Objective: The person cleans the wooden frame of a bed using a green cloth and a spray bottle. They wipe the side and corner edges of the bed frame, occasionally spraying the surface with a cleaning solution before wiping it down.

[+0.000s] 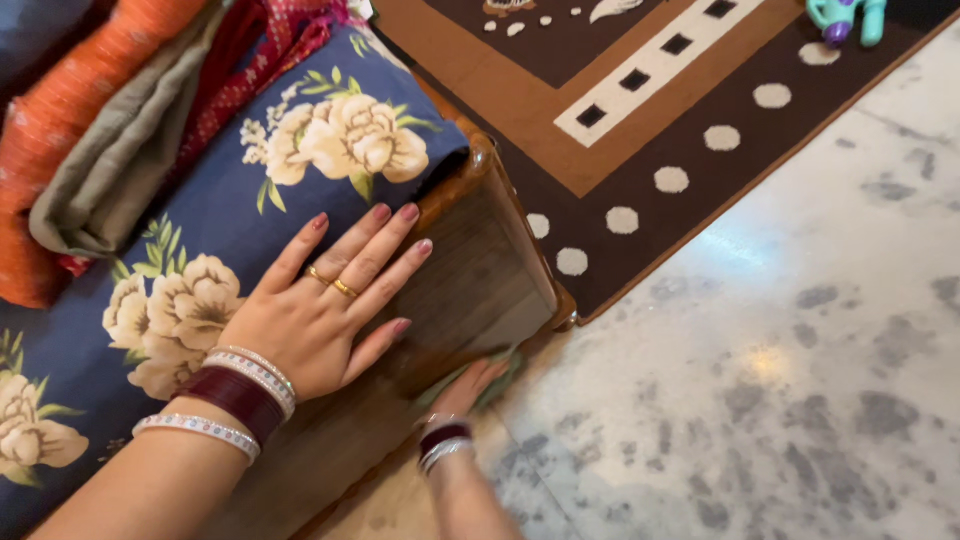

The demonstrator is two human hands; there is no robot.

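My left hand (320, 305) lies flat, fingers spread, on the edge of a blue mattress with cream flowers (250, 190). It wears gold rings and several bangles. Its fingertips reach the corner of the wooden bed frame (485, 270). Lower down, my right hand (468, 385) presses a greenish cloth (505, 368) against the bottom of the frame's side, near the floor. Most of the cloth is hidden under the hand.
Folded orange, grey and red fabrics (100, 140) are stacked on the mattress at the left. A brown rug with white dots (680, 150) runs under the bed's corner. A teal and purple toy (845, 18) lies on it. Grey-speckled marble floor (780, 380) spreads to the right.
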